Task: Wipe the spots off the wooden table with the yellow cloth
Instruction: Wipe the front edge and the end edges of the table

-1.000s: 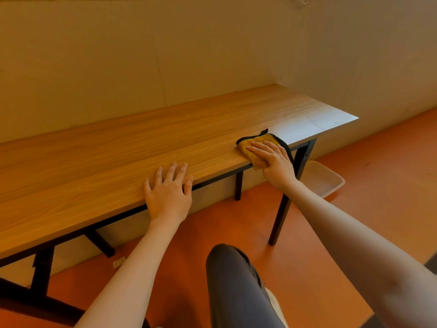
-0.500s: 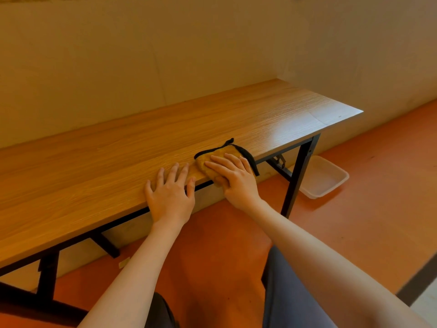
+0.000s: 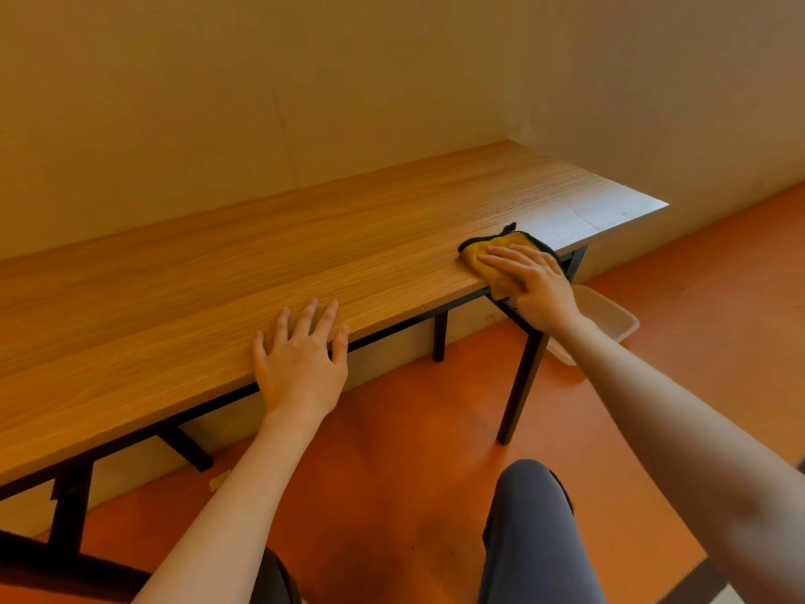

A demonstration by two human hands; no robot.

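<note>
A: Status on the wipe?

B: Mid-stroke, as far as I can judge. Right hand (image 3: 533,285) lies flat on the yellow cloth (image 3: 483,255), fingers straight and pressing it down — not bunched in a fist. Cloth sits at the front edge of the wooden table (image 3: 305,237), near its right end, with a corner drooping over the edge under the palm.

A: Left?

B: Left hand (image 3: 300,359) is spread flat on the front edge near the middle, fingers extended, holding nothing. Looks like bracing.

A: Spots left?

B: Can't see any distinct ones. There's a pale sheen at the far right corner and one tiny dark speck in it — glare or dirt, can't tell. Rest of the top reads as plain grain.

A: Anything else?

B: White plastic tub (image 3: 605,320) on the orange floor (image 3: 392,429) past the table's right legs.
</note>
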